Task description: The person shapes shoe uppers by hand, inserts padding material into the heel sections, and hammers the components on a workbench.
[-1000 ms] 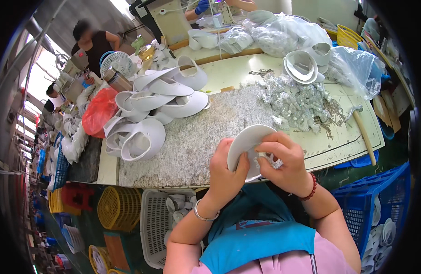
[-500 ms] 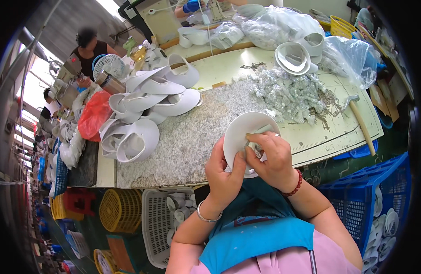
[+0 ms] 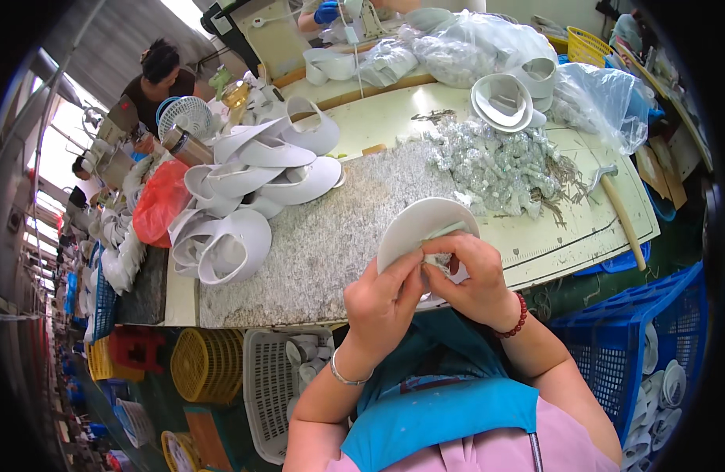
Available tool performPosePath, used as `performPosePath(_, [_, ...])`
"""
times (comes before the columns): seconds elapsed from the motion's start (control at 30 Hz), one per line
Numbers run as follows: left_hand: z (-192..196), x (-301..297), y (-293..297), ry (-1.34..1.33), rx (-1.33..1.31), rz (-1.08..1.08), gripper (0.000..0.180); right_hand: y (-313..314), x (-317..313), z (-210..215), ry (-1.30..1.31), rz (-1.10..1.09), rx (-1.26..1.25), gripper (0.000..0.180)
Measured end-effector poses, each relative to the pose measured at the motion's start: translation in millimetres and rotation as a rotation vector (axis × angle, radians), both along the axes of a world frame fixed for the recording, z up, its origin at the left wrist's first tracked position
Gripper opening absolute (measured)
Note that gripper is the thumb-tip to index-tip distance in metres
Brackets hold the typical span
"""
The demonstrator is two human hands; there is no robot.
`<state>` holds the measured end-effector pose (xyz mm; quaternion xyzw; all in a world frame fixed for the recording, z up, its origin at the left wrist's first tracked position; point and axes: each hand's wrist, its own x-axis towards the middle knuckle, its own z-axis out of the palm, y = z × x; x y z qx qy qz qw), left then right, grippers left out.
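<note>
A white piece that looks like a shoe upper, rounded with an opening, is held tilted above the table's front edge. My left hand is closed on its near left side, thumb and fingers pinched at the opening. Closed too, my right hand pinches at the opening's right edge, its fingertips meeting the left ones. Between them shows a small crumpled silvery piece, partly covered by the fingers. A pale flap lies inside the upper, above the right fingers.
White uppers are heaped on the table's left. Beyond my hands lies a heap of glittery silvery pieces; a wooden-handled hammer lies at right. A blue crate and a grey basket stand below. Co-workers sit beyond.
The upper has tipped so its opening shows less. My left hand has shifted slightly left and its fingers have moved in to meet the right hand's. A co-worker at left has raised their head.
</note>
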<state>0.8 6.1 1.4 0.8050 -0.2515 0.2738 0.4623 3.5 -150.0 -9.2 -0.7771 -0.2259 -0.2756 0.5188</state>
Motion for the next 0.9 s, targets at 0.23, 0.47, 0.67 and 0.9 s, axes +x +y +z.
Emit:
performPosePath(0.23, [2, -6, 2, 0.059, 0.033, -0.001, 0.019, -5, 0, 6, -0.003, 0.056, -0.036, 0.023])
performPosePath(0.47, [3, 3, 4, 0.021, 0.059, -0.079, 0.018, -13, 2, 7, -0.098, 0.073, -0.181, 0.028])
performPosePath(0.67, [3, -2, 5, 0.135, -0.035, -0.105, 0.016, -21, 2, 12, -0.020, 0.179, -0.184, 0.028])
performPosePath(0.9, [0, 6, 9, 0.121, -0.070, -0.216, 0.019, -27, 6, 17, -0.033, 0.213, -0.252, 0.026])
